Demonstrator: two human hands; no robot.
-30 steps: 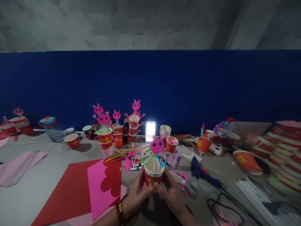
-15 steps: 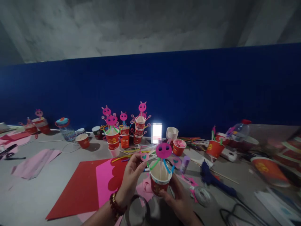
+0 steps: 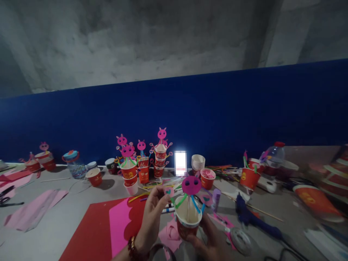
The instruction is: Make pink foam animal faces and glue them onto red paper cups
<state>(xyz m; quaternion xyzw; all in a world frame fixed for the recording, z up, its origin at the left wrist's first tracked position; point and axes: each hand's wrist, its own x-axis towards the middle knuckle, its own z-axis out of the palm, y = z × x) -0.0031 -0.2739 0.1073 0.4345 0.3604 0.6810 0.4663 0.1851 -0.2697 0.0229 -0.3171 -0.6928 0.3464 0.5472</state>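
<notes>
- Left hand (image 3: 152, 212), one: moved since a second ago from the cup's side up to a heart disc (image 3: 169, 192), pinched between thumb and fingertips.
- Right hand (image 3: 205, 239), one: curled around the wall of the paper cup (image 3: 187, 228).
- Paper cup, one, red: upright in the right grip, bearing one pink face (image 3: 191, 185) and two heart discs.
- Glue stick (image 3: 216, 199), one, purple: just beyond.
- Glue gun (image 3: 242, 212), one, blue: farther right.
- Red sheet (image 3: 87, 224), one: left of the left hand.
</notes>
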